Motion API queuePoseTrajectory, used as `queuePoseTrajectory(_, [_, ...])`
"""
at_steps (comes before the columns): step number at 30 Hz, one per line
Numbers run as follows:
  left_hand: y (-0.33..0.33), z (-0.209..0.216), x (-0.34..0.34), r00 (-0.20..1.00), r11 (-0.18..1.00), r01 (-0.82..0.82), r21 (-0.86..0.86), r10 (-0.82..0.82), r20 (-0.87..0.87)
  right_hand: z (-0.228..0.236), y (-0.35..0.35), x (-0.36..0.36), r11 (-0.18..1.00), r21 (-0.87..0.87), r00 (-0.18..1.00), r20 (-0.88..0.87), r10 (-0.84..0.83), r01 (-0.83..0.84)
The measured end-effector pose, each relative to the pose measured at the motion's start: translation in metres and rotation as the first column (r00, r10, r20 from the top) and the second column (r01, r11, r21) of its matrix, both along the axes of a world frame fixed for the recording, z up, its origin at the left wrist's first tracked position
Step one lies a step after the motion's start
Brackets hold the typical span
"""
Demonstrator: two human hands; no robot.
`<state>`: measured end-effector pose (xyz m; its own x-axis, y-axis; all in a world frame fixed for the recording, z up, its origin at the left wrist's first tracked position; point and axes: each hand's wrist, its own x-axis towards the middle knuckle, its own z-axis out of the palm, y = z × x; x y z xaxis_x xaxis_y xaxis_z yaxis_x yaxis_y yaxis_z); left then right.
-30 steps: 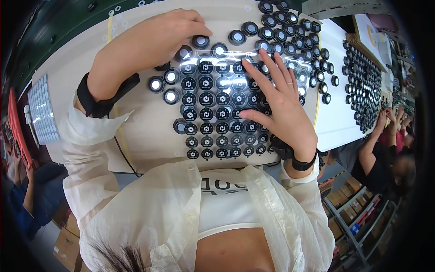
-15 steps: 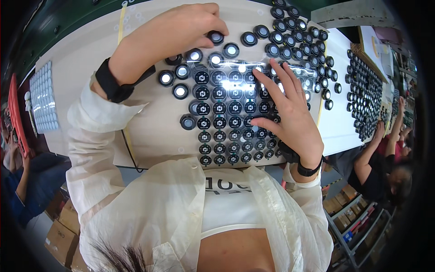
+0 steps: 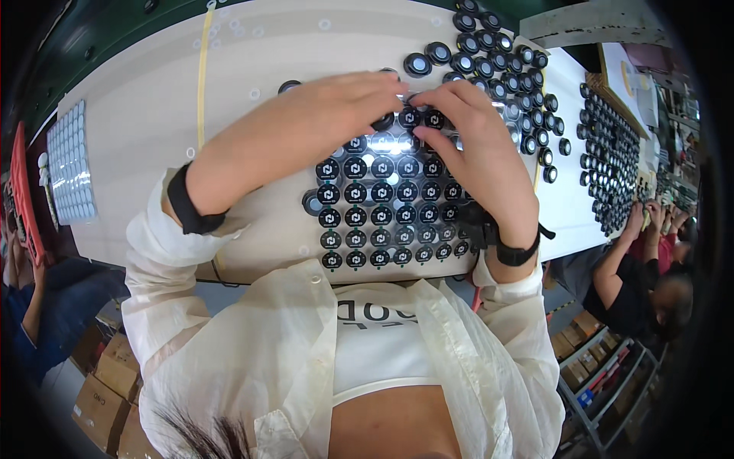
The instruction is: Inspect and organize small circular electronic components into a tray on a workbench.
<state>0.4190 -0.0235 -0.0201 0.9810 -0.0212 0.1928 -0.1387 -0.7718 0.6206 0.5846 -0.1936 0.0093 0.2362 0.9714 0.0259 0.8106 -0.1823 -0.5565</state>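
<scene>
Puck and label sheet at a 2-handed meeting point

A black puck [image 3: 384,121] sits over the top edge of a clear label sheet [image 3: 382,192], which lies near the front of the tabletop [image 3: 153,138]. The left hand [image 3: 358,101] is bent round the puck, thumb and fingers closed on its side. The right hand [image 3: 475,126] is half open, thumb and forefinger a little apart at the top-row labels beside it; whether they pinch anything I cannot tell. The 2 sets of fingertips nearly meet, probably so puck and label can be lined up at close range. The sheet lies close to the body, which I judge keeps every row in reach.

In the way: glare across the upper rows, and the left forearm partly covering another puck [image 3: 289,86]. The sheet's upper right overlaps some of the loose pucks [image 3: 483,67].

Farther out: a sheet of pale discs [image 3: 73,164] at left, more pucks [image 3: 609,157] on a white surface [image 3: 562,218] at right, and a co-worker's hands [image 3: 654,216] beyond.
</scene>
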Motion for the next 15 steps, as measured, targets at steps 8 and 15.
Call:
queuePoseTrajectory(8, [-0.016,-0.029,0.001,0.994,0.998,-0.062,0.000,0.062,0.093,-0.012,0.034,0.028,0.987,-0.132,0.970,-0.234,0.060,-0.093])
queuePoseTrajectory(15, [-0.027,-0.029,0.011,0.980,0.978,-0.127,-0.163,0.149,0.131,-0.010,0.024,0.051,0.967,-0.135,0.977,-0.052,0.209,-0.214])
